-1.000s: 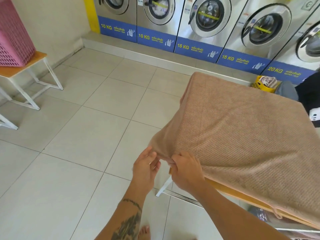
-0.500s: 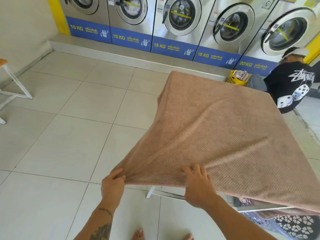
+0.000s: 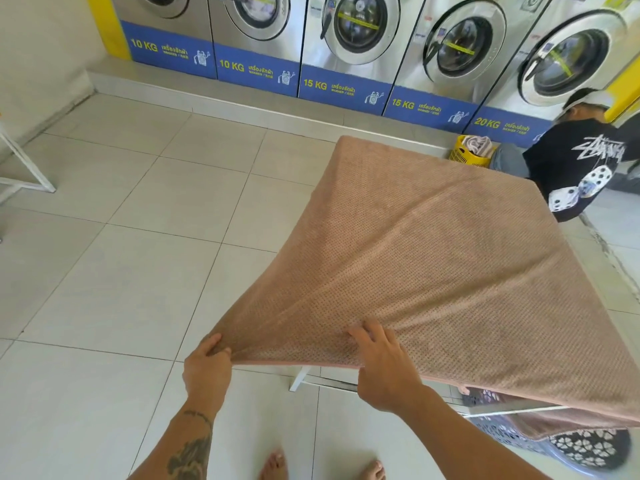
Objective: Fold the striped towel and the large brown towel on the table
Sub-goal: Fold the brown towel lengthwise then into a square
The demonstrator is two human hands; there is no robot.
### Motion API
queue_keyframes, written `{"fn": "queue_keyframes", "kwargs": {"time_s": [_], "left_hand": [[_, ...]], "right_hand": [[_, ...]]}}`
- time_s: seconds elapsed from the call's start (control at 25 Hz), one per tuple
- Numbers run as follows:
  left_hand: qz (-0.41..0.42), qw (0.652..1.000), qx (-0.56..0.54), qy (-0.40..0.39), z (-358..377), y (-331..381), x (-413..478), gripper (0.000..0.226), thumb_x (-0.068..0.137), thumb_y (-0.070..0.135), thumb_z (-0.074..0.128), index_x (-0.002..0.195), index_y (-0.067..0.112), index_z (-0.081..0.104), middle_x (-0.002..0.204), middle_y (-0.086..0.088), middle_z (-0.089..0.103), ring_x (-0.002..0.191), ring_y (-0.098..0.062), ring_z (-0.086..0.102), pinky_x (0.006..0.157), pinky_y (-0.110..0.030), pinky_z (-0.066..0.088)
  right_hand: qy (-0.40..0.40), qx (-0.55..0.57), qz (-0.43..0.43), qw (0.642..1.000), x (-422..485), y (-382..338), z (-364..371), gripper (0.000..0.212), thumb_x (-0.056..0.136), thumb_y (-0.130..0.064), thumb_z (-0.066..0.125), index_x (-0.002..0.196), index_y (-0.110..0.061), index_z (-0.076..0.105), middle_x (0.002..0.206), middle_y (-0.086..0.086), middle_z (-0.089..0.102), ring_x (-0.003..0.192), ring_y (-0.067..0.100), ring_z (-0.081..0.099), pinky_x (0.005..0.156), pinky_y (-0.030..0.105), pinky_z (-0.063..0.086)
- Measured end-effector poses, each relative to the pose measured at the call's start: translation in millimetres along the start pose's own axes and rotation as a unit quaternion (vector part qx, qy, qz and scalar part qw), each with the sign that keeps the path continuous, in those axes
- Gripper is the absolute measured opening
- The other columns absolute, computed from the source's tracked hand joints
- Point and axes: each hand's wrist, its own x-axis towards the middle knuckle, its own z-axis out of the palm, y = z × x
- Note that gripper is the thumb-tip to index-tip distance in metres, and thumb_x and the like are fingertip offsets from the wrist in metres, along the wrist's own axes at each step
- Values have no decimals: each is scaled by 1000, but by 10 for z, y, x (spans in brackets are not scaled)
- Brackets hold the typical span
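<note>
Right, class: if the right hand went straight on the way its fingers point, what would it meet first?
More of the brown towel: the right hand grips its near edge, fingers pointing forward-left across the cloth; probably nothing else before it.

Both hands lift the brown towel's near edge

The left hand [image 3: 207,368] pinches the corner of the brown towel [image 3: 433,265]; the right hand [image 3: 382,370] grips the edge beside it, fabric stretched taut above the tiled floor [image 3: 104,271].

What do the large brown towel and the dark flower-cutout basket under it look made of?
The large brown towel: soft woven cloth, maybe cotton or microfibre, matte; dotted waffle texture, drapes and puckers. The dark flower-cutout basket: probably moulded plastic; rigid pierced flower pattern, dull finish.
</note>
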Motion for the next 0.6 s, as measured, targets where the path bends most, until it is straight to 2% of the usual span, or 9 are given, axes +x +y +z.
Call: {"fn": "queue_keyframes", "kwargs": {"time_s": [0.08,0.12,0.24,0.28,0.4,0.48,0.52,0.6], "left_hand": [[24,998,52,-29,48,64,-17,34,90,7,58,115,29,67,109,-2,66,79,-24,67,73,-36,55],[24,995,82,-56,107,104,-43,30,90,8,54,110,25,68,106,-4,68,78,-25,69,73,-39,57],[29,977,183,-109,357,317,-187,21,91,17,47,96,14,68,98,-4,68,73,-21,64,61,-29,49],[57,970,201,-125,454,406,-231,22,92,20,47,97,15,68,100,-1,67,76,-19,62,63,-28,47],[138,947,224,-186,782,713,-335,27,96,28,51,118,22,67,115,3,65,92,-13,55,79,-25,41],[147,937,233,-216,1005,824,-358,35,97,33,54,129,20,60,122,-1,64,95,-16,54,84,-28,42],[144,934,239,-224,1104,837,-367,38,97,36,54,130,19,58,122,-2,64,94,-17,55,84,-29,44],[152,932,259,-200,1231,830,-386,31,97,36,56,120,16,62,110,-3,66,91,-20,58,79,-31,45]], "right_hand": [[11,-2,2,1000,25,-16,6,76,76,-8,53,145,-29,29,148,1,25,133,25,29,110,39,36],[15,-3,5,1000,41,-28,16,75,76,-8,53,144,-29,30,147,2,26,133,26,30,110,39,35],[16,10,18,1000,93,-73,27,68,80,-10,52,144,-26,33,143,5,31,128,28,33,109,42,37],[15,22,23,999,107,-77,24,66,81,-10,52,143,-26,35,140,5,32,127,28,34,108,41,38],[28,56,46,997,123,-46,-6,64,81,-8,52,141,-27,38,139,4,34,126,28,37,106,40,39],[42,60,81,994,100,34,-23,67,80,-8,52,142,-28,36,142,4,33,126,28,36,106,40,38],[42,56,102,992,77,97,-28,70,79,-9,52,144,-29,33,142,4,33,124,27,35,104,41,39],[38,40,128,990,29,252,-35,79,78,-11,53,149,-33,25,139,3,33,119,26,36,100,41,40]]}}
